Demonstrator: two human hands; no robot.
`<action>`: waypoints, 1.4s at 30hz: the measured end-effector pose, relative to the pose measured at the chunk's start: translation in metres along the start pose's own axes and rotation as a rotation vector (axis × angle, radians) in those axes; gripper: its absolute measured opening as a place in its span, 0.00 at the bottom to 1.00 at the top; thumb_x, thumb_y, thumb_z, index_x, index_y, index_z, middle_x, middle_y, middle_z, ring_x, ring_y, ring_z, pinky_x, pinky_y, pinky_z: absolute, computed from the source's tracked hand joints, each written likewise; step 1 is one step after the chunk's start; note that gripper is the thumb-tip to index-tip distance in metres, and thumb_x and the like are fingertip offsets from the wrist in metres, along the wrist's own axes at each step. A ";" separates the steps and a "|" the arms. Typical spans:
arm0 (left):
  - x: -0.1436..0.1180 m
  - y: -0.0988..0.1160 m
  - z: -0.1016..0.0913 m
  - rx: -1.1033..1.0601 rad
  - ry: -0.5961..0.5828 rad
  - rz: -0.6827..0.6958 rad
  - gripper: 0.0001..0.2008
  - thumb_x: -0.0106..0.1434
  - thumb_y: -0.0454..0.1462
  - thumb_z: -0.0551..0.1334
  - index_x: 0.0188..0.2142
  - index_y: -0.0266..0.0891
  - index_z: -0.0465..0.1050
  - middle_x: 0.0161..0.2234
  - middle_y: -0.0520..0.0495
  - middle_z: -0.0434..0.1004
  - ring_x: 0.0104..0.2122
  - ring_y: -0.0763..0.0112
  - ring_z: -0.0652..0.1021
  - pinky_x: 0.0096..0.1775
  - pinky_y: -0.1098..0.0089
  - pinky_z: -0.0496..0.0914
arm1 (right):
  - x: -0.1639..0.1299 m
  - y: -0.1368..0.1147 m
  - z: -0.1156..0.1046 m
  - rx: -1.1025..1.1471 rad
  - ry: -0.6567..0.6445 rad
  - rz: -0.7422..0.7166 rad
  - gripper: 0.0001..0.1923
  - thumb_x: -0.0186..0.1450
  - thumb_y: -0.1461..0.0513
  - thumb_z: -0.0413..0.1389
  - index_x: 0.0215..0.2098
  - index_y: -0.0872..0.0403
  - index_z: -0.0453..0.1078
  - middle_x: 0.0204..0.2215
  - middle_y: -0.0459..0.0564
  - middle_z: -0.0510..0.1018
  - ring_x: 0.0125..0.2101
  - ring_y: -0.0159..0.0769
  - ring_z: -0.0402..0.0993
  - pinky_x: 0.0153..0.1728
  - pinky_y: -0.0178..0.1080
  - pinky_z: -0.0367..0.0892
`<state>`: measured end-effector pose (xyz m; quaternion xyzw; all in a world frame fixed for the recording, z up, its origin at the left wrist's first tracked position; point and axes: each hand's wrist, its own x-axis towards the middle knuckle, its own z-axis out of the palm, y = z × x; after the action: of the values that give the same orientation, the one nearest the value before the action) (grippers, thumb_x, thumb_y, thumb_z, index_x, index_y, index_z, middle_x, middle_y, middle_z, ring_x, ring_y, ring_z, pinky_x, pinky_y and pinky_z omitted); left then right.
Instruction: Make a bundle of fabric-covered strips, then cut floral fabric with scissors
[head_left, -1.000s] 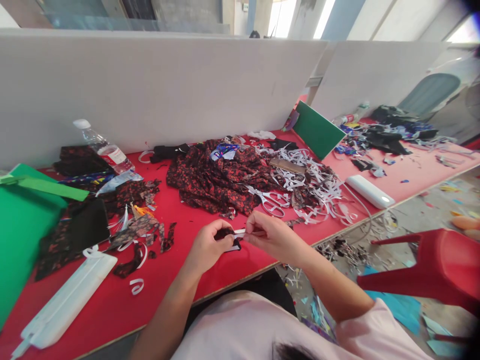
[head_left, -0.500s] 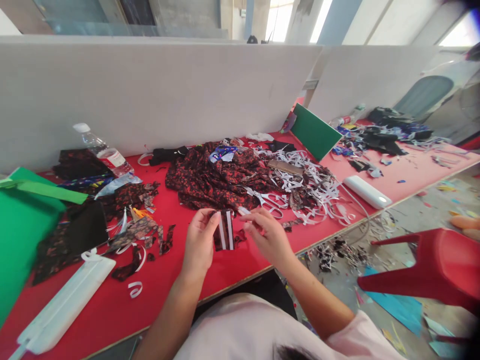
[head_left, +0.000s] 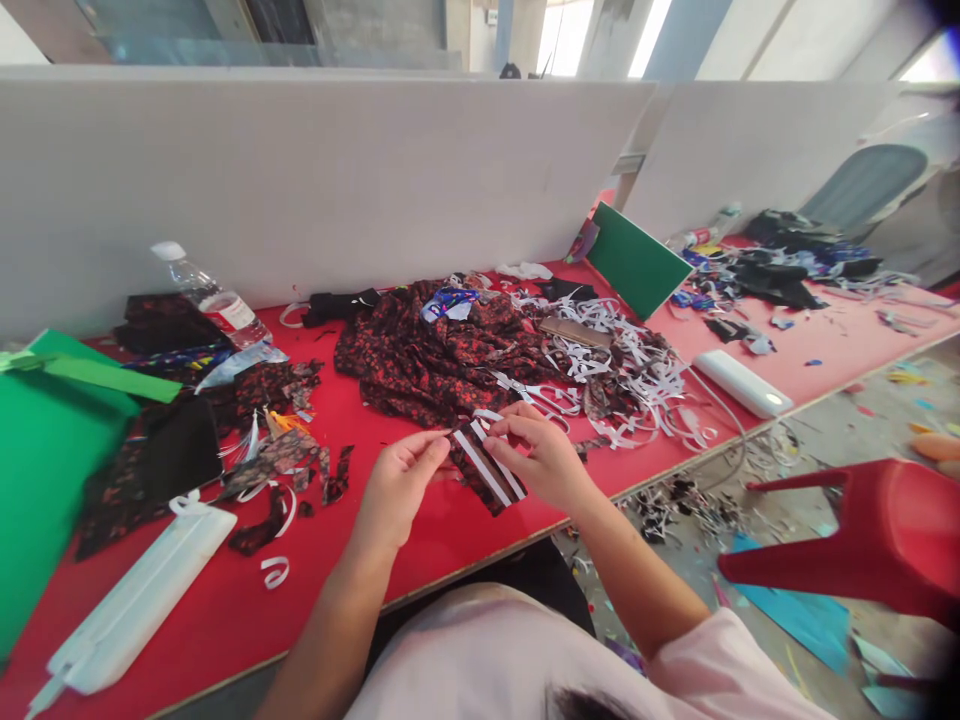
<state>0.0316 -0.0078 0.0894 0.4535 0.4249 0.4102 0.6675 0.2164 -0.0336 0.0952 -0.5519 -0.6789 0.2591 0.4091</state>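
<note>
Red table (head_left: 232,620) fills the foreground; on it, dark floral cloth heap (head_left: 420,350), then white strip offcuts (head_left: 645,375) to its right. Left hand (head_left: 401,485) pinches the near-left corner of the dark patch between thumb and fingertips. Right hand (head_left: 540,465) has its fingertips at the patch's upper right edge; cannot tell if pressed together on it. Scissors (head_left: 546,398) lie just beyond. Dark patch (head_left: 484,470) is between the hands, above the table, tilted, bearing two white strips (head_left: 506,465). Risk: corner-only hold could let it slip or twist; careless tugging might pull a strip crooked.
</note>
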 end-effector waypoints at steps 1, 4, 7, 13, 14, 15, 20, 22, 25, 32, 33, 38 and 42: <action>0.001 -0.001 -0.001 0.031 0.018 0.011 0.18 0.53 0.45 0.64 0.39 0.35 0.75 0.33 0.44 0.80 0.31 0.66 0.78 0.33 0.68 0.72 | 0.000 0.000 0.000 0.007 -0.010 -0.007 0.09 0.62 0.58 0.54 0.31 0.54 0.71 0.32 0.48 0.68 0.30 0.30 0.65 0.32 0.33 0.61; 0.002 -0.001 -0.007 0.127 0.033 0.089 0.17 0.56 0.45 0.61 0.40 0.36 0.74 0.33 0.46 0.80 0.32 0.66 0.78 0.35 0.68 0.72 | 0.001 0.003 0.001 0.179 -0.015 0.010 0.11 0.61 0.55 0.54 0.37 0.53 0.68 0.32 0.48 0.70 0.31 0.31 0.66 0.33 0.33 0.62; 0.003 0.005 -0.014 0.267 -0.001 0.176 0.14 0.57 0.44 0.60 0.38 0.37 0.75 0.39 0.44 0.79 0.38 0.63 0.77 0.42 0.66 0.70 | 0.002 0.005 0.003 0.436 0.034 0.084 0.16 0.63 0.53 0.51 0.45 0.53 0.62 0.34 0.49 0.71 0.34 0.32 0.68 0.34 0.34 0.64; 0.007 0.011 -0.013 0.458 -0.266 0.282 0.10 0.60 0.40 0.58 0.36 0.40 0.76 0.51 0.42 0.71 0.50 0.62 0.71 0.51 0.64 0.64 | 0.002 0.002 -0.002 0.628 -0.107 0.184 0.17 0.63 0.54 0.53 0.46 0.55 0.65 0.30 0.47 0.72 0.29 0.28 0.67 0.30 0.32 0.64; 0.008 0.010 -0.013 0.469 -0.277 0.277 0.11 0.60 0.40 0.57 0.37 0.40 0.75 0.48 0.42 0.72 0.48 0.63 0.72 0.50 0.63 0.65 | 0.001 0.001 -0.003 0.631 -0.120 0.188 0.16 0.63 0.54 0.53 0.45 0.55 0.65 0.29 0.47 0.72 0.29 0.28 0.67 0.30 0.32 0.64; 0.009 0.008 -0.013 0.482 -0.277 0.279 0.11 0.60 0.40 0.57 0.37 0.40 0.75 0.47 0.42 0.74 0.47 0.63 0.73 0.50 0.63 0.65 | 0.001 0.001 -0.004 0.625 -0.127 0.193 0.16 0.62 0.54 0.53 0.43 0.55 0.66 0.29 0.47 0.72 0.28 0.28 0.67 0.29 0.32 0.64; 0.010 0.005 -0.015 0.518 -0.276 0.290 0.10 0.60 0.40 0.58 0.35 0.39 0.76 0.43 0.43 0.74 0.44 0.64 0.74 0.48 0.65 0.66 | 0.000 0.004 -0.001 0.584 -0.045 0.180 0.13 0.59 0.54 0.57 0.35 0.56 0.68 0.27 0.46 0.71 0.27 0.28 0.66 0.29 0.32 0.64; 0.009 0.006 -0.013 0.522 -0.292 0.284 0.10 0.60 0.40 0.58 0.35 0.39 0.76 0.43 0.43 0.74 0.44 0.65 0.74 0.48 0.65 0.67 | 0.001 0.005 0.002 0.588 0.025 0.159 0.12 0.58 0.55 0.58 0.33 0.55 0.68 0.27 0.46 0.71 0.27 0.28 0.66 0.29 0.32 0.64; 0.008 0.009 -0.011 0.489 -0.295 0.278 0.10 0.60 0.40 0.58 0.34 0.39 0.76 0.46 0.43 0.74 0.46 0.63 0.73 0.49 0.65 0.66 | 0.003 0.007 0.001 0.606 0.063 0.142 0.11 0.57 0.55 0.59 0.31 0.54 0.68 0.29 0.47 0.71 0.28 0.29 0.66 0.29 0.32 0.65; 0.017 -0.003 -0.016 0.160 0.132 0.165 0.15 0.57 0.44 0.60 0.40 0.38 0.73 0.38 0.46 0.78 0.37 0.66 0.78 0.44 0.64 0.71 | -0.006 0.012 -0.050 0.118 0.026 0.286 0.10 0.58 0.56 0.56 0.30 0.55 0.68 0.19 0.42 0.66 0.18 0.25 0.58 0.18 0.29 0.54; 0.019 -0.007 -0.015 0.129 0.177 0.165 0.15 0.57 0.44 0.60 0.40 0.37 0.73 0.37 0.47 0.78 0.36 0.66 0.78 0.42 0.64 0.72 | -0.009 0.009 -0.054 0.025 -0.065 0.274 0.08 0.58 0.58 0.56 0.28 0.55 0.69 0.19 0.42 0.67 0.19 0.25 0.59 0.19 0.30 0.55; 0.021 -0.022 0.001 0.200 0.264 0.188 0.17 0.58 0.46 0.58 0.41 0.38 0.72 0.35 0.47 0.78 0.34 0.67 0.78 0.39 0.66 0.73 | -0.011 -0.010 -0.021 0.108 -0.371 0.191 0.06 0.59 0.60 0.54 0.28 0.55 0.69 0.20 0.43 0.71 0.20 0.25 0.62 0.21 0.29 0.56; 0.011 -0.024 0.011 0.380 0.234 0.199 0.16 0.60 0.46 0.56 0.43 0.40 0.72 0.36 0.46 0.79 0.35 0.65 0.78 0.37 0.68 0.72 | 0.003 -0.016 0.020 0.337 -0.196 0.263 0.10 0.61 0.56 0.53 0.31 0.55 0.66 0.18 0.41 0.68 0.18 0.25 0.63 0.19 0.28 0.58</action>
<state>0.0492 -0.0059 0.0669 0.5600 0.5223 0.4362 0.4726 0.1910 -0.0325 0.0982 -0.5317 -0.5846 0.4723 0.3904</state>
